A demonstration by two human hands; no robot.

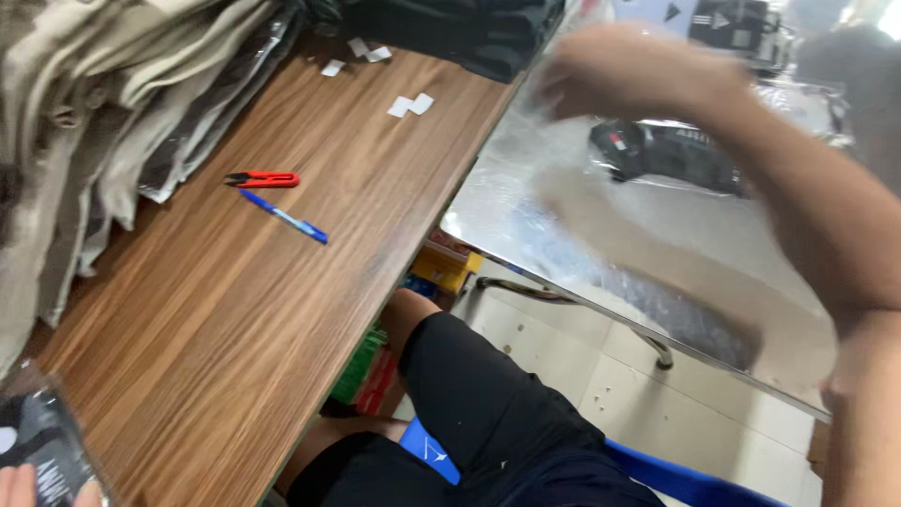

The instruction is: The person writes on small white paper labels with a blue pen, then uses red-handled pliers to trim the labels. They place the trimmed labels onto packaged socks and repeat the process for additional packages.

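Observation:
My right hand point(605, 75) is raised at the upper right, blurred by motion, its fingers closed at the top edge of a large clear plastic bag point(526, 207) that hangs beyond the table's edge. A black packaged item point(668, 155) shows behind or inside the plastic; I cannot tell which. At the bottom left corner only the fingertips of my left hand point(17, 486) show, gripping a black item in a clear packet point(39, 439) that rests on the wooden table point(235, 329).
Red thread snips point(266, 178) and a blue pen point(286, 219) lie mid-table. White paper labels point(411, 105) are scattered farther back. Folded beige garments point(94, 84) pile at the left, dark ones point(450, 33) at the back. My legs, a blue seat point(676, 481) and coloured boxes point(446, 268) are below.

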